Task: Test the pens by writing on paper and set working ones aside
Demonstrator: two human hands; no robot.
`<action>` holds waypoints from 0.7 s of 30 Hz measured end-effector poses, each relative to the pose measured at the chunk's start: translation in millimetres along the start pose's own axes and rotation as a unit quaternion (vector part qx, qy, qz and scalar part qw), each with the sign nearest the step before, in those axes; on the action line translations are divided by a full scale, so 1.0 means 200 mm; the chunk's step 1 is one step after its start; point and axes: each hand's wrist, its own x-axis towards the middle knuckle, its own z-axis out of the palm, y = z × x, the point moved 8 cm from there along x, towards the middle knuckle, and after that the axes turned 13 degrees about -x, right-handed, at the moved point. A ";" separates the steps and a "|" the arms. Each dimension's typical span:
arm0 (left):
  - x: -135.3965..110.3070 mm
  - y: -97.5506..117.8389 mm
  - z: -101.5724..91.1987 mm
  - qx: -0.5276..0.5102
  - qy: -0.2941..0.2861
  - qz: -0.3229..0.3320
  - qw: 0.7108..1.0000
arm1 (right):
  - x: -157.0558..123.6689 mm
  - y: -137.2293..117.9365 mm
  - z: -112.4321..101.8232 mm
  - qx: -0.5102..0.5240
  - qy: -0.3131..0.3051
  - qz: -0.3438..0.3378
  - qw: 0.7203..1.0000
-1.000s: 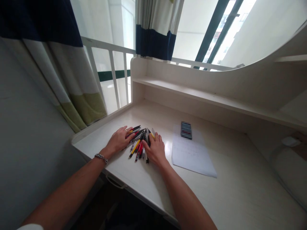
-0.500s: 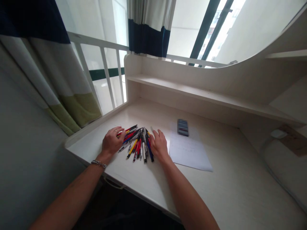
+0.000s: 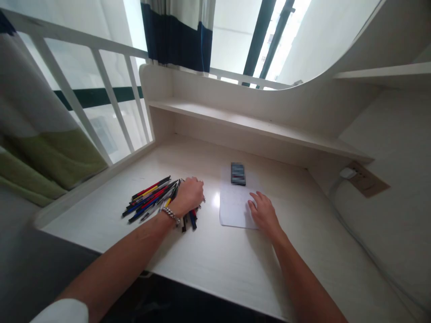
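Observation:
A pile of several pens (image 3: 150, 197) in red, blue, black and yellow lies on the white desk (image 3: 215, 260). My left hand (image 3: 189, 195), with a bracelet on the wrist, rests over the right end of the pile, its fingers curled down among the pens. What it grips, if anything, is hidden under the hand. My right hand (image 3: 263, 211) lies flat with fingers spread on the right part of a white sheet of paper (image 3: 234, 206). A small dark phone-like object (image 3: 238, 173) sits at the sheet's far edge.
A low shelf (image 3: 256, 128) runs along the back of the desk. White railing bars (image 3: 111, 105) and striped curtains (image 3: 177, 33) stand at the left and behind. A wall socket with a plug and cable (image 3: 350, 174) is at the right.
My right hand left the pens and moved right onto the paper. My left hand shifted right across the pile and curled. The view swung closer and to the left.

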 end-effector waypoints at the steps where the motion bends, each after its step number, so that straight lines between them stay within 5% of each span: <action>1: 0.03 -0.06 -0.03 0.022 0.022 -0.036 0.999 | -0.01 0.01 0.01 -0.005 -0.002 -0.004 1.000; 7: 0.15 -0.23 -0.06 0.091 0.029 -0.144 0.985 | -0.05 0.05 0.07 -0.011 -0.020 -0.005 1.000; 21: 0.25 -0.16 0.00 0.067 -0.012 -0.140 0.988 | -0.08 0.03 0.10 -0.011 -0.075 -0.008 0.997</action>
